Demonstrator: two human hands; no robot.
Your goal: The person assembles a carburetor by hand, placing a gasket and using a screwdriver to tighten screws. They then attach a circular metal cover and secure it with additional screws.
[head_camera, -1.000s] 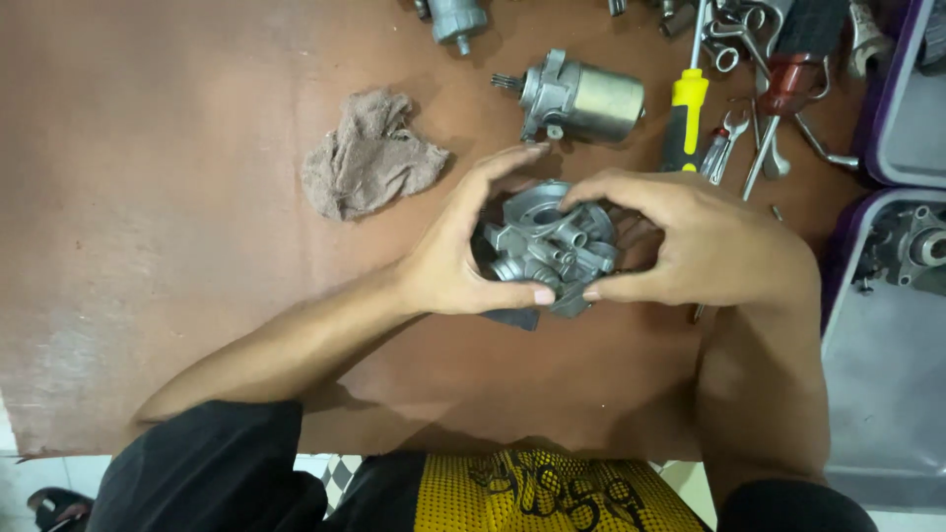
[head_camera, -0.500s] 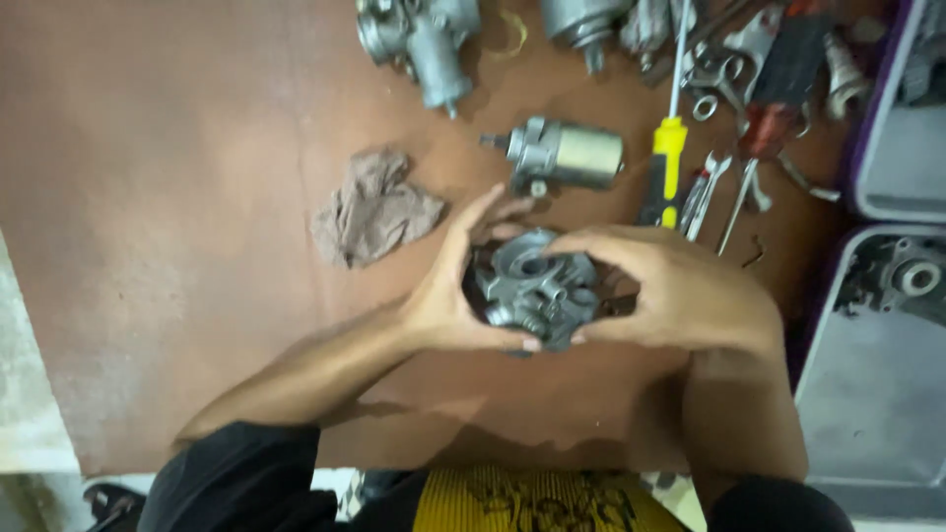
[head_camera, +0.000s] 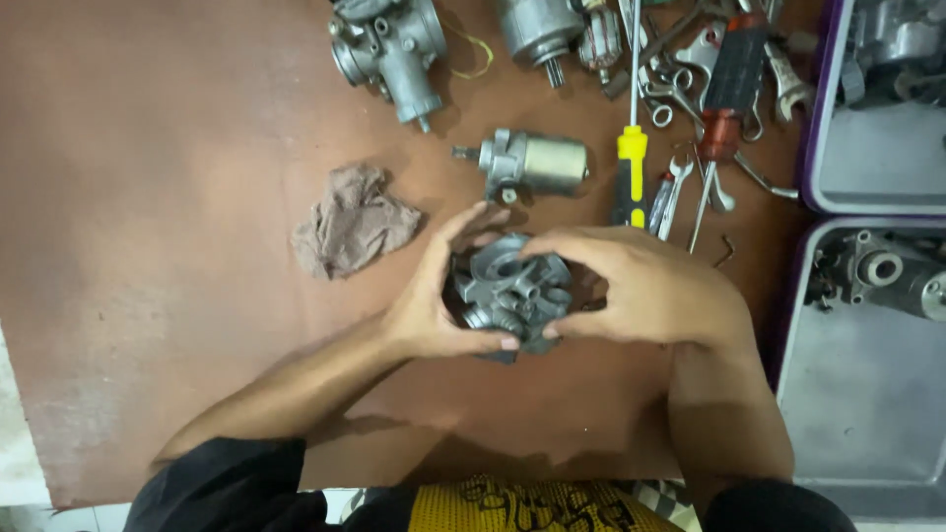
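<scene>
Both hands grip one grey cast-metal engine part [head_camera: 512, 288] with round bores and ribs, held just above the brown table [head_camera: 177, 177]. My left hand [head_camera: 434, 300] wraps its left side, thumb under the near edge. My right hand [head_camera: 641, 291] covers its right side, fingers curled over the top. Part of the casting is hidden behind the fingers.
A crumpled brown rag [head_camera: 350, 222] lies left of the hands. Beyond them sit a small starter motor [head_camera: 532, 163], a carburettor [head_camera: 389, 49], a yellow-handled screwdriver [head_camera: 631, 148], a red-handled tool [head_camera: 729, 99] and several spanners. Two grey trays with purple rims [head_camera: 867, 414] stand at the right, holding metal parts.
The view has tilted so more of the far table shows. Both hands have kept hold of the casting, and its turned face looks slightly different.
</scene>
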